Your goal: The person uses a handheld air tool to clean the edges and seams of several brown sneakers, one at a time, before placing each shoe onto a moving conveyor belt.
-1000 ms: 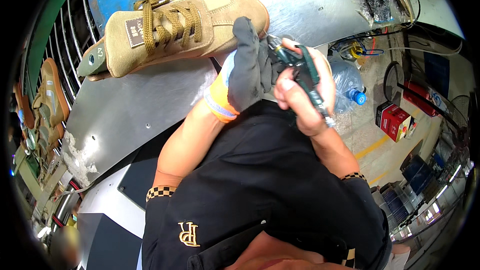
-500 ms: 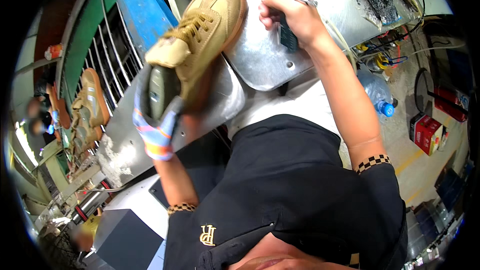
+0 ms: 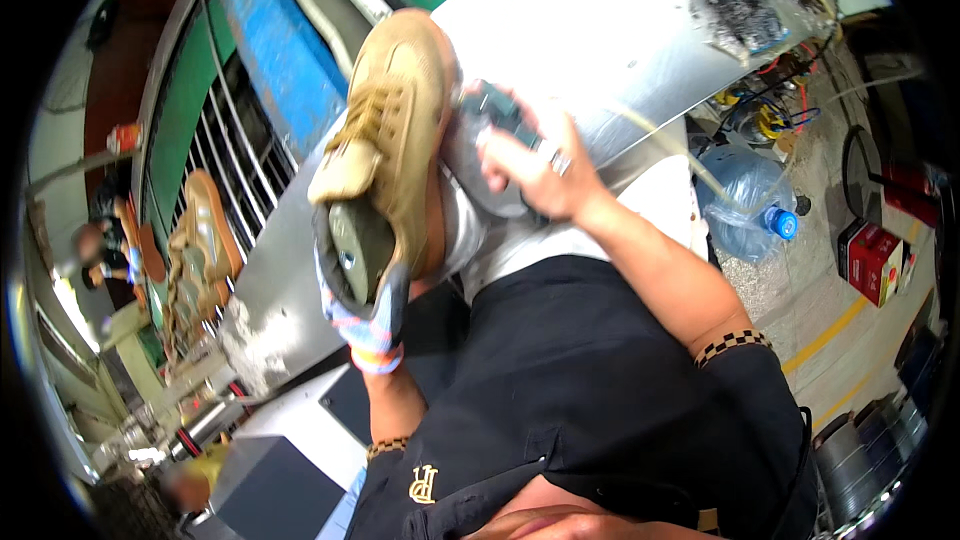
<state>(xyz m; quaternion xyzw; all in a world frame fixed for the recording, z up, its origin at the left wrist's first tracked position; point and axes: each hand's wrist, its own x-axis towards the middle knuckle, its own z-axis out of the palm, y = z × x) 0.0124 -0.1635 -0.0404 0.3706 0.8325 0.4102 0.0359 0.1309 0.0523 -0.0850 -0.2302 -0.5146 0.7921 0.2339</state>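
In my left hand (image 3: 368,328), wearing a blue, grey and orange glove, is a tan lace-up sneaker (image 3: 408,155). The fingers wrap round its heel, and its toe points up and away from me. A dark green shoe last (image 3: 352,255) fills the shoe's opening. Close to the right side of the sneaker, my bare right hand (image 3: 545,172) is closed round a dark gun-shaped hand tool (image 3: 497,108). Blur hides the tool's tip, and I cannot tell whether it touches the shoe.
A shiny metal table (image 3: 580,30) spans the front. Several tan shoes (image 3: 205,230) stand at left beside a barred rack (image 3: 235,140). On the right are a clear water jug (image 3: 740,195), a red box (image 3: 873,258) and loose cables. Another person (image 3: 100,240) is at far left.
The sneaker has tilted more upright, and my left hand has shifted right and down. My right hand has come down and left with the tool, closer to the shoe's side.
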